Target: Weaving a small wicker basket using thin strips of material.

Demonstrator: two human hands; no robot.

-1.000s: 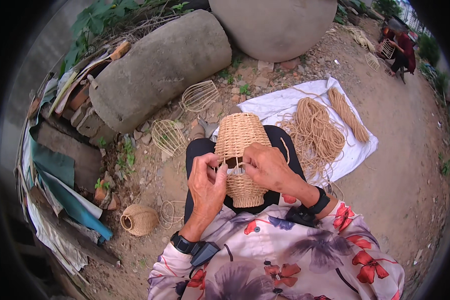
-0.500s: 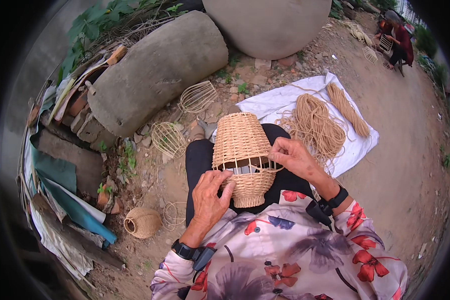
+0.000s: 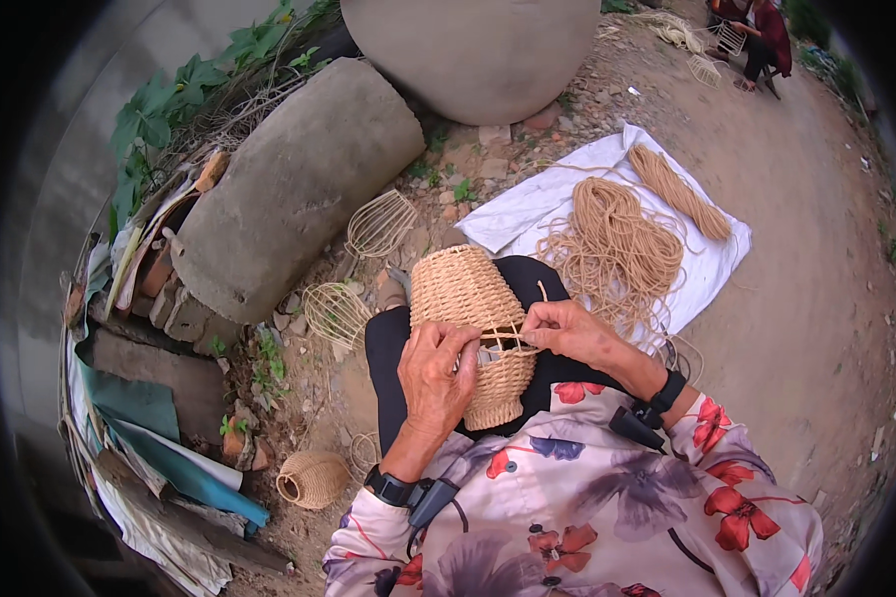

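A tan woven basket [image 3: 466, 284] lies tilted across my lap, its wide woven body farther away and its narrow end nearer me. Between two woven bands runs an open gap where bare upright spokes show. My left hand [image 3: 438, 378] grips the basket's left side at this gap, thumb and forefinger pinched together. On the other side, my right hand [image 3: 572, 336] pinches a thin tan cord at the gap's right edge. A short piece of the cord [image 3: 543, 291] sticks up above the right fingers. Part of the cord crosses the gap between both hands.
Tan cord lies in a loose heap [image 3: 622, 249] and a twisted hank [image 3: 679, 192] on a white sheet [image 3: 503, 214]. Two bare frames [image 3: 381, 223] [image 3: 336, 313] and a small woven basket [image 3: 314, 479] sit left. Concrete cylinder [image 3: 299, 189] behind; another person [image 3: 764, 40] sits far right.
My left hand has moved up and right along the gap, closer to the right hand. The right hand has shifted slightly left and lower. The basket is tilted more, and the view has turned.
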